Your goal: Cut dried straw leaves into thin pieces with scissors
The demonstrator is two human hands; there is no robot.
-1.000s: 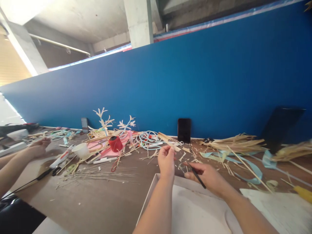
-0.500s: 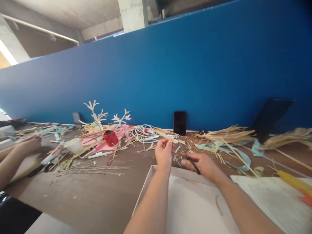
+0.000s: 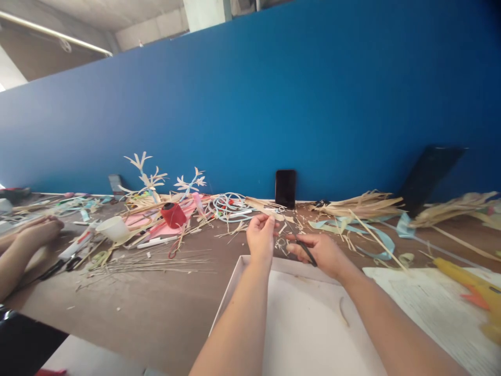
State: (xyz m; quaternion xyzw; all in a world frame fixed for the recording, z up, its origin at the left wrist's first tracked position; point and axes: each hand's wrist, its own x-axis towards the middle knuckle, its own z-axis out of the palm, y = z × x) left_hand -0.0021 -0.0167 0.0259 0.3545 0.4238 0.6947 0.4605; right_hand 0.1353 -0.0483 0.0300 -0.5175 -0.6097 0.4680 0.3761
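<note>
My left hand is closed in a pinch on a pale straw strip, just past the far edge of a white box lid. My right hand is wrapped round a pair of dark scissors, whose blades point up and left toward the strip. A small gap separates the two hands. Whether the blades touch the strip I cannot make out. Straw scraps lie on the table beyond the hands.
A phone leans on the blue partition. Leftward are a red thread spool, a white cup and straw flowers. Straw bundles and a yellow glue gun lie right. Another person's hands rest far left.
The camera view has tilted slightly, so most things sit a little higher and further left. My hands hold nearly the same pose, with the scissors still near the strip.
</note>
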